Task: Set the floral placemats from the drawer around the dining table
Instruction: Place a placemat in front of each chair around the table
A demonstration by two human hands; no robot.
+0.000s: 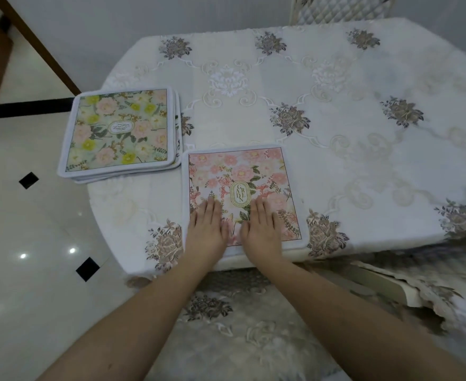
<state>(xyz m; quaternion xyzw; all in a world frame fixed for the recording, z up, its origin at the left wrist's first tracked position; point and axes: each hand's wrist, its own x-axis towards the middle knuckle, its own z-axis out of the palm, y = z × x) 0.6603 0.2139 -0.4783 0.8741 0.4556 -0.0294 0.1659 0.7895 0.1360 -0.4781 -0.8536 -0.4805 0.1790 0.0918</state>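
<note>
Flat and straight-fingered, the left hand (205,229) and right hand (262,229) pressed the pink placemat (242,188) at the table's (363,160) near edge, gripping nothing; its "GARDEN" label ran away from the person; beyond-left, the placemat stack (120,132) lay at the corner.

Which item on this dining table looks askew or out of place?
The stack of green and yellow floral placemats sits at the table's far-left corner with its left part jutting past the table edge, its layers fanned unevenly. The pink floral placemat lies flat and fairly square under the left hand and right hand.
</note>
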